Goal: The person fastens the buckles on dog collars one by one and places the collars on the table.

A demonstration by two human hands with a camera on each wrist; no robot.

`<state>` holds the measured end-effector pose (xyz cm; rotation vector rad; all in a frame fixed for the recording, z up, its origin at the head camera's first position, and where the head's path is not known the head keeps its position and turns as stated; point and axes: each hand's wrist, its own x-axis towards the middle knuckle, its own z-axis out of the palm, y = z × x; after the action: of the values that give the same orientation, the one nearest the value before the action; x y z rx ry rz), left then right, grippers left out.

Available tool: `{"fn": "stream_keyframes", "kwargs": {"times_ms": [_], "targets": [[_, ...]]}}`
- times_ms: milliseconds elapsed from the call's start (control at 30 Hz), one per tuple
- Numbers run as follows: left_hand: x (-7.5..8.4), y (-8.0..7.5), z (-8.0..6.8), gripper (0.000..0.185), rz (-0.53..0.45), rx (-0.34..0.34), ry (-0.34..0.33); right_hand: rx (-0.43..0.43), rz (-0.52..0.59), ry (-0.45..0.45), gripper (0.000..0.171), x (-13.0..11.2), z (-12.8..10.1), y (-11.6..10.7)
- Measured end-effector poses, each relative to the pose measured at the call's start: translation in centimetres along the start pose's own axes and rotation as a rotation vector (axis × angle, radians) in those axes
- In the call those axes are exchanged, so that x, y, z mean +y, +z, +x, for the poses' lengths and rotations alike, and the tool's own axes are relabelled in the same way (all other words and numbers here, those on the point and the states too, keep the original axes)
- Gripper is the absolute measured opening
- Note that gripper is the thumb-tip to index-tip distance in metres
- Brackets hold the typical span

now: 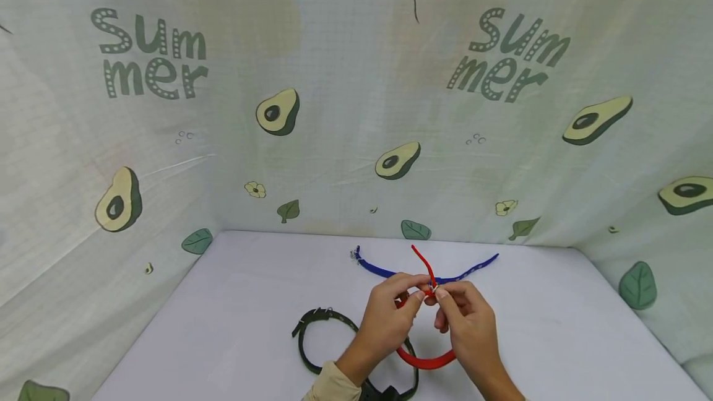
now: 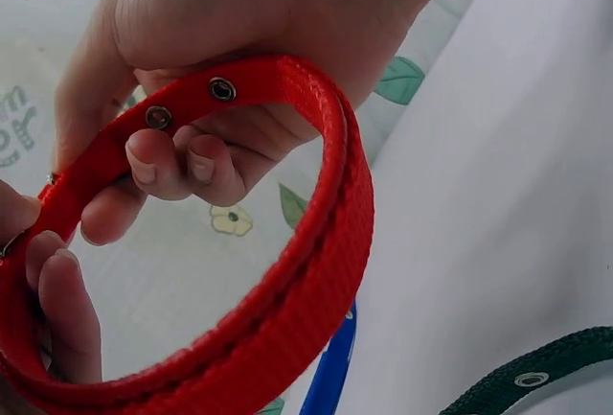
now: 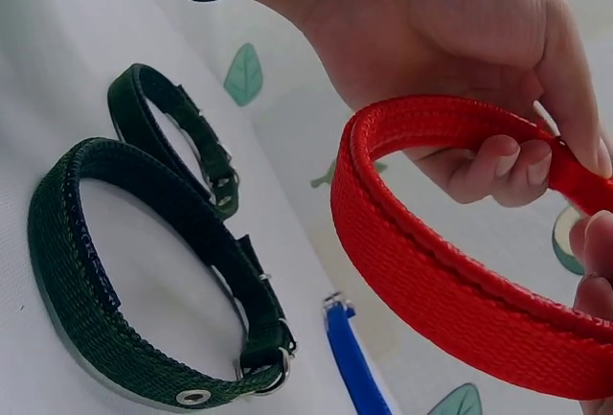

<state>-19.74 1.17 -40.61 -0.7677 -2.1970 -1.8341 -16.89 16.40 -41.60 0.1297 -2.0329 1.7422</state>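
A red dog collar (image 1: pixel 427 362) hangs in a loop between the two hands, its narrow free end sticking up above the fingers. Both hands meet at the buckle, which the fingers partly hide. My left hand (image 1: pixel 384 314) pinches the strap there, with metal eyelets (image 2: pixel 222 89) showing beside its fingers in the left wrist view. On the other side, my right hand (image 1: pixel 470 320) grips the collar between thumb and fingers. In the right wrist view the padded, ribbed band (image 3: pixel 460 281) of the collar curves below the right hand.
A blue collar (image 1: pixel 374 270) lies unfastened behind the hands on the white table (image 1: pixel 239 302). Two dark green collars, one farther (image 1: pixel 303 348) and one nearer (image 1: pixel 416 382), lie looped by the left forearm. A printed cloth (image 1: pixel 334 48) encloses the back and sides.
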Motion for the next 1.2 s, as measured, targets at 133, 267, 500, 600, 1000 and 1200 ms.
{"fn": "stream_keyframes", "kwargs": {"times_ms": [133, 267, 500, 600, 1000, 1200], "targets": [[0.0, 0.1, 0.1, 0.029, -0.064, -0.025, -0.012, 0.012, -0.001, -0.02, 0.004, 0.0, 0.0, 0.1], [0.1, 0.2, 0.0, 0.028, -0.102, -0.032, -0.036, 0.025, -0.01, -0.026, 0.004, 0.0, -0.1, 0.1], [0.3, 0.2, -0.1, 0.027, -0.09, -0.028, -0.061, 0.038, -0.012, -0.032, 0.006, -0.1, -0.1, 0.1], [0.4, 0.3, -0.1, 0.027, -0.085, -0.029, -0.055, 0.039, 0.003, -0.029, 0.008, -0.1, -0.1, 0.1], [0.3, 0.5, -0.3, 0.025, -0.012, -0.002, 0.099, -0.026, -0.028, 0.029, 0.023, -0.7, 0.2, -0.7], [0.1, 0.8, -0.3, 0.024, 0.034, -0.018, 0.161, -0.081, -0.06, 0.144, 0.028, -0.9, 0.7, -1.3]]}}
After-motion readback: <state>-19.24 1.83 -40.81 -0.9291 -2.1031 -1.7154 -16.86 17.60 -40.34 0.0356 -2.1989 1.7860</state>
